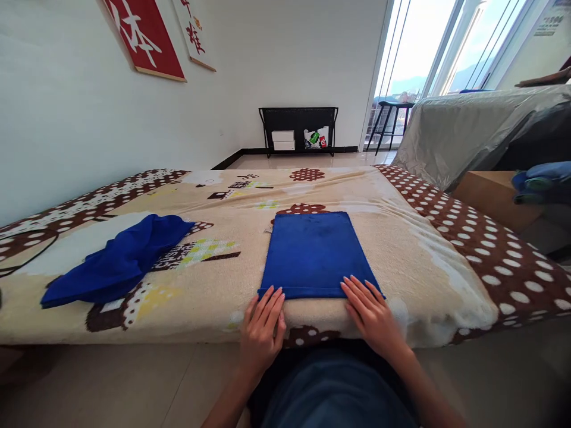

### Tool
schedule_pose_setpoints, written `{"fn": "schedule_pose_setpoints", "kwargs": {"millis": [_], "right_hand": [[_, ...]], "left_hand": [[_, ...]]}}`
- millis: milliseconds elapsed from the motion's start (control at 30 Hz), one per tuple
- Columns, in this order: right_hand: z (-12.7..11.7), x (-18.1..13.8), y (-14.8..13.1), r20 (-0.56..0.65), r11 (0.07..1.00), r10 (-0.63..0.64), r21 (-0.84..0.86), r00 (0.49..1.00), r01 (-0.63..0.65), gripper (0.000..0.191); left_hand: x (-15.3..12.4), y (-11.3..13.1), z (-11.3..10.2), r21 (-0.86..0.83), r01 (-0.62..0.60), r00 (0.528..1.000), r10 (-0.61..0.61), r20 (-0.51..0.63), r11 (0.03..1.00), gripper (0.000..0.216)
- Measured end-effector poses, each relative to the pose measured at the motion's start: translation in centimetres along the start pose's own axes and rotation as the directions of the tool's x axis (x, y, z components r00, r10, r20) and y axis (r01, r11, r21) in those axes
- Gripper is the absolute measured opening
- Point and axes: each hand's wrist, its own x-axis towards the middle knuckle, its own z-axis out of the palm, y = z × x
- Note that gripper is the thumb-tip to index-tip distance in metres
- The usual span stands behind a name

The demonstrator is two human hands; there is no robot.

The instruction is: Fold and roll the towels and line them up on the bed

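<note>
A folded blue cloth (pixel 314 252) lies flat as a neat rectangle on the patterned blanket (pixel 223 273) that covers the bed. My left hand (pixel 263 330) rests flat and open on the blanket, its fingertips at the cloth's near left corner. My right hand (pixel 372 315) lies flat and open too, with its fingers over the cloth's near right corner. A second blue cloth (pixel 118 261) sits crumpled in a heap on the bed's left side, away from both hands.
The white wall runs along the bed's left with red hangings (pixel 145 35). A black rack (pixel 298 128) stands at the far wall. A covered sofa (pixel 473 128) and a cardboard box (pixel 495 196) stand to the right. Tiled floor lies below the bed's near edge.
</note>
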Motion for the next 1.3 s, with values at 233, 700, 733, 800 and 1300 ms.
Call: {"fn": "schedule_pose_setpoints", "kwargs": {"millis": [233,700,733,800,1300], "right_hand": [[-1.5,-2.7,4.9,0.012,0.997,0.038,0.067,0.999,-0.038,0.048],[-2.5,-1.4,5.7,-0.047,0.864,0.383,0.372,0.923,-0.34,0.019],[-2.2,-1.3,5.7,-0.059,0.87,0.401,0.336,0.914,-0.36,0.02],[-1.6,-0.9,5.4,-0.079,0.889,0.408,0.264,0.91,-0.375,0.022],[-0.4,-2.4,5.0,-0.201,0.991,0.137,0.032,0.97,-0.133,0.034]], "left_hand": [[-0.6,-0.8,-0.9,0.073,0.084,0.996,-0.082,-0.035,0.994,0.046],[0.1,-0.6,-0.6,0.159,0.17,0.984,-0.175,0.015,0.972,0.04],[0.0,-0.6,-0.5,0.171,0.175,0.983,-0.18,0.018,0.97,0.04],[0.0,-0.6,-0.4,0.194,0.188,0.98,-0.196,0.023,0.963,0.041],[0.6,0.8,-1.6,0.23,0.235,0.965,-0.255,0.065,0.945,0.04]]}}
